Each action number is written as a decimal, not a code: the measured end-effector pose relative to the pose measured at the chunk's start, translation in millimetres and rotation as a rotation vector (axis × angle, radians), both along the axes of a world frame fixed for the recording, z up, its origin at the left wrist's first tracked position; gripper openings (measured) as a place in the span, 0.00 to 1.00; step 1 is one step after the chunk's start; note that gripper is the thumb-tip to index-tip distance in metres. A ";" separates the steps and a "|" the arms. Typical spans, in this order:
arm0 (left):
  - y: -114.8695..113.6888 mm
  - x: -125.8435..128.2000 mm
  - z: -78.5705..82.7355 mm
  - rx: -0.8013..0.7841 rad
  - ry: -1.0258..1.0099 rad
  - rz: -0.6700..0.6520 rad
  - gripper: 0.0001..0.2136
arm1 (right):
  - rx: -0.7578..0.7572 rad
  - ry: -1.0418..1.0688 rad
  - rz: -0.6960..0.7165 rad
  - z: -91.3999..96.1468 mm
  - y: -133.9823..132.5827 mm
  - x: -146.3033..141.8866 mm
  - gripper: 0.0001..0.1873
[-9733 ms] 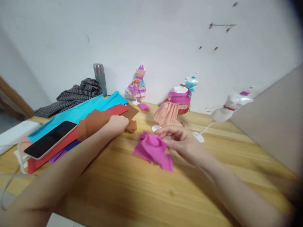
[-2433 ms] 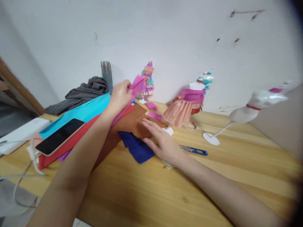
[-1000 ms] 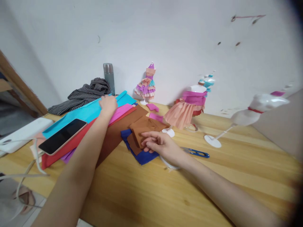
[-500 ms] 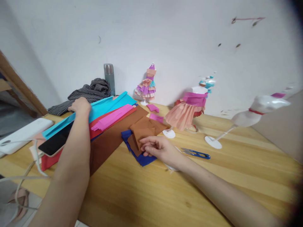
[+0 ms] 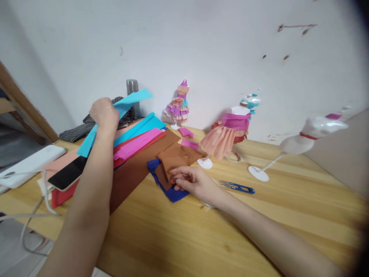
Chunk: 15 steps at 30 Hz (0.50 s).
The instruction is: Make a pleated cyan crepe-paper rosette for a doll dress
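Note:
My left hand (image 5: pixel 105 113) is closed on a turquoise crepe paper strip (image 5: pixel 135 99), lifted above the stack, its ends sticking out on both sides. Below it, another folded turquoise piece (image 5: pixel 141 129), pink strips (image 5: pixel 140 143) and a red sheet lie on a long brown sheet (image 5: pixel 129 184). My right hand (image 5: pixel 193 180) rests with loosely bent fingers, thumb apart, over small brown pieces (image 5: pixel 174 165) and a blue piece (image 5: pixel 177 194). I see nothing held in it. Thread snips (image 5: pixel 238 187) lie to its right.
Paper-dressed miniature mannequins (image 5: pixel 178 102) (image 5: pixel 227 130) and a mostly bare white one (image 5: pixel 298 142) stand at the back. A phone (image 5: pixel 67 173), a white device (image 5: pixel 31 165) with cables, a striped cloth (image 5: pixel 75 132) and a flask (image 5: pixel 133 86) are on the left.
My left hand has risen slightly to the right, lifting the turquoise strip off the stack and uncovering peach paper underneath. My right hand has stayed in place.

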<state>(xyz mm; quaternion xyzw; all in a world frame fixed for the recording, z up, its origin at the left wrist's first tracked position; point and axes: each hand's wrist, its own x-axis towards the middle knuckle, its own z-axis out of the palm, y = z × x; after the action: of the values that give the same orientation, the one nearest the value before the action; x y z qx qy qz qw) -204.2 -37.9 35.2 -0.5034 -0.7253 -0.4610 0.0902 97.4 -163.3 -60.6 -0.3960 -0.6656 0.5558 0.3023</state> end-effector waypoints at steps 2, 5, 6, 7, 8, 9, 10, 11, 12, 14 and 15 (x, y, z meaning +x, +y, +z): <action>-13.7 26.8 14.1 0.070 0.056 -0.027 0.04 | 0.009 0.025 -0.007 1.4 -0.5 1.3 0.15; -35.7 63.8 34.5 0.207 0.004 -0.242 0.03 | 0.102 0.074 -0.053 6.9 0.1 5.4 0.19; -42.9 74.6 39.8 0.255 -0.032 -0.321 0.02 | 0.156 0.094 -0.083 10.3 0.6 7.4 0.22; -49.9 84.4 43.9 0.293 -0.086 -0.437 0.02 | 0.215 0.116 -0.113 14.6 1.1 9.7 0.26; -56.8 93.6 46.7 0.316 -0.158 -0.541 0.01 | 0.271 0.137 -0.143 19.9 1.5 12.2 0.31; -63.6 102.3 48.1 0.317 -0.227 -0.637 0.00 | 0.318 0.158 -0.166 26.0 1.6 14.9 0.35; -70.4 110.7 48.2 0.323 -0.304 -0.717 0.01 | 0.353 0.181 -0.183 32.8 1.3 17.7 0.39; -77.1 119.1 47.2 0.279 -0.380 -0.844 0.01 | 0.373 0.211 -0.193 40.0 0.4 20.5 0.41; -83.9 127.8 45.3 0.234 -0.466 -0.958 0.01 | 0.383 0.249 -0.199 47.2 -0.9 23.1 0.43; -96.9 145.7 40.0 0.118 -0.565 -1.122 0.02 | 0.382 0.348 -0.207 60.8 -5.0 27.9 0.42; -102.7 154.7 37.3 0.075 -0.581 -1.174 0.02 | 0.385 0.394 -0.224 66.7 -7.4 30.2 0.39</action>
<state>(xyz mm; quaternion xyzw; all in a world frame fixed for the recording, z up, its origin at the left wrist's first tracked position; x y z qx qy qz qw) -49.5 -140.6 72.5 -0.6672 -0.3081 -0.5757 -0.3584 127.6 -170.7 6.1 -0.2872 -0.6393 0.4487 0.5546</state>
